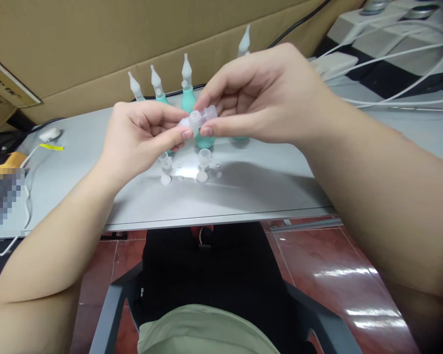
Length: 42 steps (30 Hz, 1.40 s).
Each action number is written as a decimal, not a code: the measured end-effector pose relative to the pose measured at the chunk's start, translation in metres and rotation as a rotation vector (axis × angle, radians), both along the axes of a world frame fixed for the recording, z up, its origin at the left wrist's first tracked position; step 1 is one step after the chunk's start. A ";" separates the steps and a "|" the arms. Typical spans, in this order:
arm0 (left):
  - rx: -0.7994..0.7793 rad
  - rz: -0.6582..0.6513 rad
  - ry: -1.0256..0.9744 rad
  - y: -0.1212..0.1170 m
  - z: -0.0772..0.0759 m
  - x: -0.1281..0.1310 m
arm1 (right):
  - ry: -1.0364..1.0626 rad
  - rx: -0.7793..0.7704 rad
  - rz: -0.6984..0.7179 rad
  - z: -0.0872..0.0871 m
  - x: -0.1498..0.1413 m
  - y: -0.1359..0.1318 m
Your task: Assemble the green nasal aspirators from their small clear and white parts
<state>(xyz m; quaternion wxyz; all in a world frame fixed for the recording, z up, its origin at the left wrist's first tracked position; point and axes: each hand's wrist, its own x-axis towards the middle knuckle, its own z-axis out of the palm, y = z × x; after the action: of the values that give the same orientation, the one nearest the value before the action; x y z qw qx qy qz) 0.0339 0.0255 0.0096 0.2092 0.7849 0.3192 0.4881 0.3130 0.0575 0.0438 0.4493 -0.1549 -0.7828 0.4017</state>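
L hand (135, 130) and R hand (268, 98) were up over the desk (269, 194), both on one small translucent plastic pc. (195, 118). It lay approx. sideways btwn them, clear of the desk top. L fingers (169, 139) were pinched on its L end, thumb nearest the cam.; R fingers (232, 125) were clamped on the R end, thumb along the lower side. Couldn't tell exact grip behind the pc.

Just below the pc. in view was a teal bulb (205, 142); couldn't tell if the two were joined. Behind the hands, in a rough row, stood more teal bulbs (188, 101) w/ white pointed nozzles (186, 71): 3 toward the L, 1 further R, mostly hidden by R hand.

On the desk, nearer the front edge, were 2 small clear cups (205, 157), the L one partly behind L hand, w/ a few small pale discs (202, 176) just in front & beside. Far L: a white item (50, 134) near a yellow strip (52, 147). Far R: grey equip. (386, 44) w/ white cables. Brown panel (77, 39) at the back.
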 end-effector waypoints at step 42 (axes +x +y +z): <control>0.313 -0.048 1.113 -0.028 0.048 0.107 | 0.279 -0.153 -0.136 0.009 -0.002 0.023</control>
<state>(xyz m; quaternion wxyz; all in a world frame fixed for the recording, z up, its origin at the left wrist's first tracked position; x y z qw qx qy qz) 0.1412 -0.0023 0.0580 -0.0976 0.9521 0.2872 0.0381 0.3111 0.0800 0.0532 0.5666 -0.1840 -0.6676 0.4465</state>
